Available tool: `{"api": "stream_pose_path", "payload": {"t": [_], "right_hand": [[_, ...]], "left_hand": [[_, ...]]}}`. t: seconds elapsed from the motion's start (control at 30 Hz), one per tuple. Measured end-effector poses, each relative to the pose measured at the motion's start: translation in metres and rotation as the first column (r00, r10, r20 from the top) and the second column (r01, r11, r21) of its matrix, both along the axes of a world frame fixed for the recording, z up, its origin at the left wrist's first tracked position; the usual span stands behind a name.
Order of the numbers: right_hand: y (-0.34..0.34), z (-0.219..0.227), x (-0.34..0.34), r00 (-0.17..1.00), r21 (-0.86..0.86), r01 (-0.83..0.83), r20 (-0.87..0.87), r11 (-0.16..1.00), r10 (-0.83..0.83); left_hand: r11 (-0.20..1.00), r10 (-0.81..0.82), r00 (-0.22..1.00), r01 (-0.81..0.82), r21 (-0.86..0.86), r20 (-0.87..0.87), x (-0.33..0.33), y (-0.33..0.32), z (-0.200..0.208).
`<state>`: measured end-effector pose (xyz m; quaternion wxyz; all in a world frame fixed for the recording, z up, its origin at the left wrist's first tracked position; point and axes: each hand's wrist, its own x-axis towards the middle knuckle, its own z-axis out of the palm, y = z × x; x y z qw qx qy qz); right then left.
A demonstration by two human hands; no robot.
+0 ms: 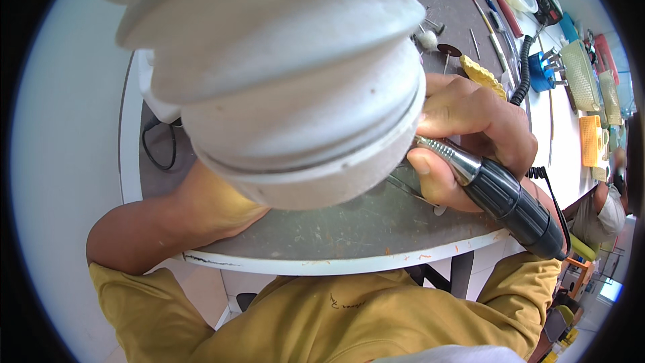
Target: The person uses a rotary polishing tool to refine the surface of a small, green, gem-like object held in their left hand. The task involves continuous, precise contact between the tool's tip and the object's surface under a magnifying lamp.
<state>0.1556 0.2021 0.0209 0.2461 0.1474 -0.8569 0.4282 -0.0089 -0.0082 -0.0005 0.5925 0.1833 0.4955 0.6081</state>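
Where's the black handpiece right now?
Head view, right of centre: the black handpiece is held in the right hand, just right of the white ribbed hose.

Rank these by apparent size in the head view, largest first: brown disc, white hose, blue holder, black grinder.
1. White hose, enlarged by nearness to the camera
2. Black grinder
3. Blue holder
4. Brown disc

This looks like a workshop or technical lab. A wide, ribbed white hose (282,87) over a scuffed grey desk (322,234) shows it, as do a black-and-silver corded handpiece (508,200), a brown disc on a thin metal shank (449,50) and a round blue tool holder (540,71).
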Motion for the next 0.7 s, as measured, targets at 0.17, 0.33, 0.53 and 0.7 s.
{"api": "stream_pose_path", "payload": {"t": [0.17,0.33,0.53,0.7], "right_hand": [[-0.001,-0.003,0.001,1.0,-0.055,-0.009,0.0,0.998,0.009],[0.0,-0.001,0.0,1.0,-0.038,-0.009,-0.001,0.999,0.009],[0.0,0.0,0.0,1.0,-0.002,0.005,-0.002,1.0,-0.005],[0.001,-0.003,0.0,1.0,0.001,0.012,-0.018,1.0,-0.012]], "left_hand": [[1.0,-0.02,1.0,0.02,0.02,-0.008,-0.001,0.004,0.003],[0.998,-0.043,0.999,0.044,0.048,-0.03,0.003,0.011,0.018],[0.993,-0.064,0.995,0.071,0.093,-0.075,0.008,0.016,0.022],[0.991,-0.1,0.993,0.104,0.084,-0.055,0.003,0.021,0.02]]}}
